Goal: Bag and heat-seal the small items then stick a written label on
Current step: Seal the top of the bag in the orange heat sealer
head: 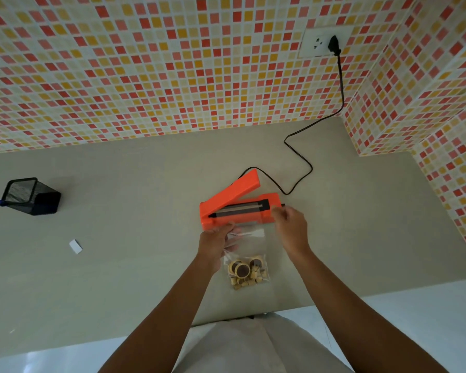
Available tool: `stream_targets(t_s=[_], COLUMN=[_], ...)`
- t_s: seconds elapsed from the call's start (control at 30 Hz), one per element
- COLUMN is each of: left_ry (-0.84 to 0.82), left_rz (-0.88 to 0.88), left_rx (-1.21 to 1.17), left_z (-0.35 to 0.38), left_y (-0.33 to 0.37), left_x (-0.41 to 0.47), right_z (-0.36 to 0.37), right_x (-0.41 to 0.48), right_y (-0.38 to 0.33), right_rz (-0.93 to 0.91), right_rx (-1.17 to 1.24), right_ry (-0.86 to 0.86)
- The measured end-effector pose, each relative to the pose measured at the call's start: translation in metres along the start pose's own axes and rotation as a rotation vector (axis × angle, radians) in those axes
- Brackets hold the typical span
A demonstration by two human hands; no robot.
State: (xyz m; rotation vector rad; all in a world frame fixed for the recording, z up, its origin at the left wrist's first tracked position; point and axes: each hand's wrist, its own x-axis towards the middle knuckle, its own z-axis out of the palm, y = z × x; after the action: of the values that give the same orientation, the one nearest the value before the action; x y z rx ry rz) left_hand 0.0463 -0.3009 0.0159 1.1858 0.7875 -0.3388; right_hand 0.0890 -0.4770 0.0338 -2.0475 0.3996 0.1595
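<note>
A clear plastic bag (pixel 249 243) lies on the grey counter (pixel 124 205) with several small tan and brown pieces (pixel 246 271) bunched in its near end. Its open far end rests against the front of an orange heat sealer (pixel 240 208), whose lid stands raised. My left hand (pixel 217 238) pinches the bag's left top corner. My right hand (pixel 289 223) grips the bag's right top corner beside the sealer's right end.
A black mesh pen holder (pixel 31 196) with a blue pen stands at the far left. A small white label (pixel 76 246) lies on the counter left of the bag. The sealer's black cord (pixel 301 168) runs to a wall socket (pixel 323 43). The counter's near edge is close below the bag.
</note>
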Motion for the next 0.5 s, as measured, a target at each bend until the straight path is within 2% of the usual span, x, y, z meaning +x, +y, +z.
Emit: stream_targets(t_s=[0.07, 0.2, 0.5], left_ry=[-0.004, -0.02, -0.079], left_rz=[0.007, 0.046, 0.082], left_rx=[0.004, 0.025, 0.079], left_z=[0.0, 0.003, 0.002], left_y=[0.002, 0.006, 0.009], left_x=[-0.002, -0.006, -0.019], right_z=[0.005, 0.012, 0.003], right_x=[-0.01, -0.024, -0.033], right_y=[0.02, 0.016, 0.014], right_rz=[0.083, 0.161, 0.103], right_rx=[-0.046, 0.133, 0.305], right_ry=[-0.107, -0.254, -0.264])
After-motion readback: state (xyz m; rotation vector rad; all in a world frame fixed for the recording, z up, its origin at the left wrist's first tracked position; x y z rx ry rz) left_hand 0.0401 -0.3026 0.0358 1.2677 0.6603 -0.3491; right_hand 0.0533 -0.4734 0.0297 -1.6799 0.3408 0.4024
